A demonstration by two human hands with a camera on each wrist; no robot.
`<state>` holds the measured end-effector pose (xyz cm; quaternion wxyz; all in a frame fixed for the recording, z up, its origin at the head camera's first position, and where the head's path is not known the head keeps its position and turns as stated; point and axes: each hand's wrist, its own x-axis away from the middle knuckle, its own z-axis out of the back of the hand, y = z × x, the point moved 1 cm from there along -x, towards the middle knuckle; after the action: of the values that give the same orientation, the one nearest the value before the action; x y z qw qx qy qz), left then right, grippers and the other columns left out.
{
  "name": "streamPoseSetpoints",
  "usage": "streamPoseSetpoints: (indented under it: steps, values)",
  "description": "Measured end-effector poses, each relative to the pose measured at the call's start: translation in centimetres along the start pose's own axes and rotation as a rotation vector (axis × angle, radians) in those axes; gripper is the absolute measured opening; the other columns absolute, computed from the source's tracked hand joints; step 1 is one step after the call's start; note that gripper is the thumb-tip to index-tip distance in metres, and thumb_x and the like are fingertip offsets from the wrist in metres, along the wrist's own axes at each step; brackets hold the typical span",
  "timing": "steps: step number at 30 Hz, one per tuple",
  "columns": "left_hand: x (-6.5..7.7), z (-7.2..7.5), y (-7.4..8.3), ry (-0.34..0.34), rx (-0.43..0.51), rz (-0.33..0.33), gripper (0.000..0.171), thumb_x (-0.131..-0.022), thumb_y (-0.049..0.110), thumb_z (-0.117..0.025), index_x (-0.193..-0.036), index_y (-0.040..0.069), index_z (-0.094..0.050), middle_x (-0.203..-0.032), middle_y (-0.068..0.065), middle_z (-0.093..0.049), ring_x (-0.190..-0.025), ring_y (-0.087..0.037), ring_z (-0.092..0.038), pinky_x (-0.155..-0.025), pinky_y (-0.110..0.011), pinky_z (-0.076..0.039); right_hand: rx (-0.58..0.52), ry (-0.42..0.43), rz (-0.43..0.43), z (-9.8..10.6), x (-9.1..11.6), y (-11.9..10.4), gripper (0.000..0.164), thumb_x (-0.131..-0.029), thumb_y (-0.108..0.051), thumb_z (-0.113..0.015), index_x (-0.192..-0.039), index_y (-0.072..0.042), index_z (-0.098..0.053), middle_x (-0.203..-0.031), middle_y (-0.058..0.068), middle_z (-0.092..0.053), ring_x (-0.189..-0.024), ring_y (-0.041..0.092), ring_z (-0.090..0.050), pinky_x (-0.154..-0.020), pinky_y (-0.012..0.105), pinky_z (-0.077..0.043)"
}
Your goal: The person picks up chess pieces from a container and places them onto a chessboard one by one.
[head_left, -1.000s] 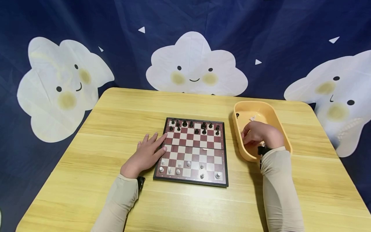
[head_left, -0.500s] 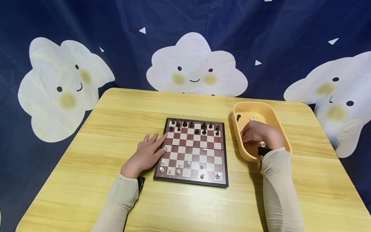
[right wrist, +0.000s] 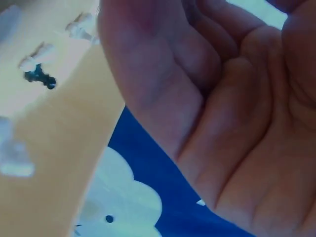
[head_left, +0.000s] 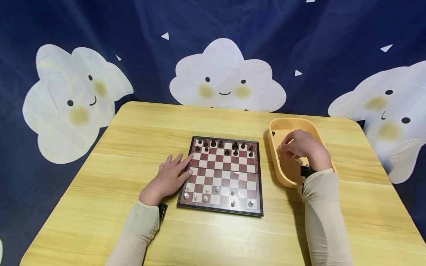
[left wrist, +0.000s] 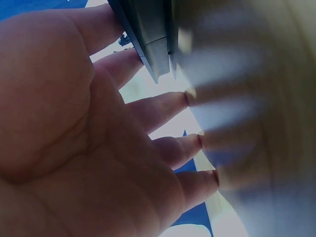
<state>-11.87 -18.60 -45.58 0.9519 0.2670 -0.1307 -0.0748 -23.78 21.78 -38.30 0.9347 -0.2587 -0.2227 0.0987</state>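
Note:
My left hand (head_left: 168, 179) lies with spread fingers against the left edge of a folding chessboard (head_left: 217, 165). In the left wrist view, its fingertips (left wrist: 180, 98) reach the board's dark edge and the tabletop. Black chess pieces (head_left: 235, 145) stand along the board's far side, white ones (head_left: 205, 198) along the near side. Over an orange bin (head_left: 283, 181) on the right is my right hand (head_left: 303, 144), fingers bent and tips drawn together. I cannot tell whether they pinch a piece. Inside the bin, the right wrist view shows a black piece (right wrist: 42, 77) and several white pieces (right wrist: 16, 155).
The wooden table (head_left: 133, 125) carries the board in its middle and the bin at the right. A dark blue curtain (head_left: 146, 66) with smiling clouds hangs right behind the far table edge. The bin's raised wall stands between the right hand and the board.
My right hand has risen slightly from deep in the bin, its fingertips now higher. A black piece in the bin shifted position during the earlier frames. The left hand stays at the board's edge.

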Motion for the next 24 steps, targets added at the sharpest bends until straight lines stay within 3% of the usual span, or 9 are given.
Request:
streamPoseSetpoints:
  steps: [7,10,13,18,24]
  values:
    - [-0.1,-0.1,-0.1,-0.003,-0.004,0.012,0.056,-0.101,0.042,-0.042,-0.152,0.028,-0.027,-0.157,-0.016,-0.018,-0.142,-0.046,0.0,-0.108,-0.065,-0.004,0.14,0.028,0.026,1.8,-1.3,-1.6,0.015,-0.087,-0.014,-0.061,-0.092,-0.001,-0.068,-0.065,0.003,-0.066,-0.058,0.018,-0.061,-0.05,0.032,-0.047]
    - [-0.1,-0.1,-0.1,0.001,-0.004,0.005,0.056,-0.101,0.042,-0.042,-0.152,0.027,-0.027,-0.156,-0.017,-0.018,-0.141,-0.046,-0.001,-0.107,-0.066,-0.004,0.234,0.043,0.047,2.1,-2.2,-1.8,0.014,-0.081,-0.009,-0.059,-0.088,-0.004,-0.07,-0.063,0.001,-0.063,-0.057,0.018,-0.058,-0.054,0.033,-0.045]
    - [-0.1,-0.2,0.0,0.005,-0.005,0.004,0.056,-0.101,0.042,-0.043,-0.152,0.027,-0.028,-0.156,-0.017,-0.018,-0.141,-0.047,-0.001,-0.107,-0.066,-0.005,0.306,0.051,0.094,1.9,-3.4,-1.3,0.019,-0.075,-0.003,-0.059,-0.088,-0.005,-0.072,-0.071,0.004,-0.064,-0.066,0.021,-0.057,-0.061,0.035,-0.045]
    - [-0.1,-0.2,-0.1,0.004,-0.004,0.003,0.056,-0.101,0.042,-0.043,-0.152,0.027,-0.028,-0.156,-0.017,-0.018,-0.141,-0.047,-0.001,-0.107,-0.066,-0.005,0.336,0.03,0.255,1.3,-4.9,0.2,0.024,-0.073,0.006,-0.064,-0.094,-0.003,-0.071,-0.084,0.01,-0.068,-0.079,0.025,-0.061,-0.071,0.038,-0.047]
    - [-0.1,-0.2,-0.2,0.006,0.0,0.003,0.056,-0.101,0.041,-0.043,-0.152,0.027,-0.027,-0.156,-0.017,-0.018,-0.141,-0.047,-0.001,-0.107,-0.067,-0.004,0.368,0.06,0.453,0.6,-5.7,1.0,0.023,-0.073,0.01,-0.062,-0.091,-0.004,-0.068,-0.084,0.009,-0.067,-0.079,0.026,-0.063,-0.074,0.039,-0.048]
